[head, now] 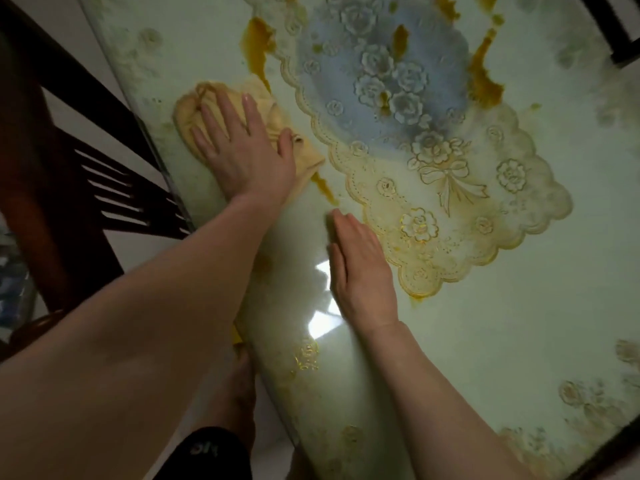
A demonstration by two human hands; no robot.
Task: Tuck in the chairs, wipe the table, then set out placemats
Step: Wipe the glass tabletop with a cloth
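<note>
Here, left hand (242, 147): fingers straight and spread, pressing the cloth.
Cloth (188, 116): yellow, bunched, on the table (519, 323) near its left edge, beside orange smears (258, 39).
Right hand (360, 268): fingers straight, together, flat on the table.
Chair (86, 174): dark, at the table's left edge.

The head camera looks steeply down, close over the table's (502, 323) near edge.

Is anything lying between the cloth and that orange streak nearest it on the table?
Nothing visible. The cloth under the left hand nearly touches the orange streak; the right hand lies flat just below it, not between.
</note>
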